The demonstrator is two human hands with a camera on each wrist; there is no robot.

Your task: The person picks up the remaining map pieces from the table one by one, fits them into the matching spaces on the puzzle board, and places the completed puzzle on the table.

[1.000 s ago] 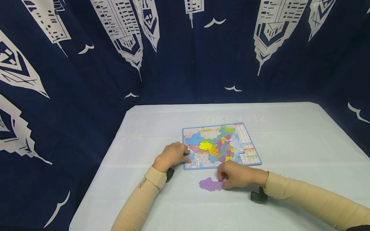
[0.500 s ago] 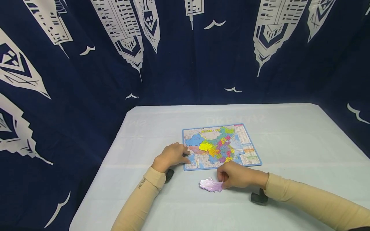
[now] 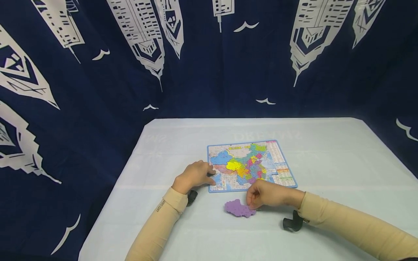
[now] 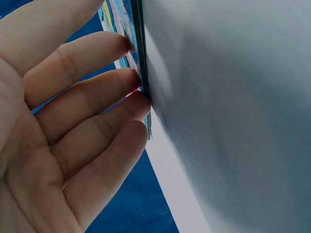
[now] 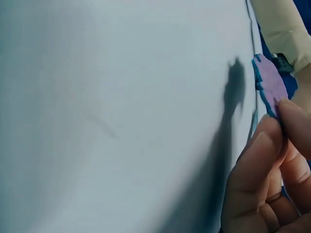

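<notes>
A flat map puzzle board (image 3: 225,186) with a blue rim and many coloured regions lies on the table. My left hand (image 3: 195,176) rests at its left edge; the left wrist view shows the extended fingertips (image 4: 127,80) touching the board's side. In front of the board, my right hand (image 3: 269,194) pinches a purple, irregular puzzle piece (image 3: 236,208) by its right end, between thumb and finger. The right wrist view shows the piece (image 5: 271,80) raised off the table, its shadow (image 5: 235,90) falling apart from it.
The white-covered table (image 3: 169,145) extends around the board. A dark blue curtain (image 3: 209,79) with white building and bird prints hangs behind and at the sides. Dark wrist cameras sit under both wrists, the right one (image 3: 293,222) close to the tabletop.
The purple puzzle piece has tilted in my right hand, its sheen going from shiny back to matte, and the fingers on it have shifted slightly. My left hand stays at the board's edge.
</notes>
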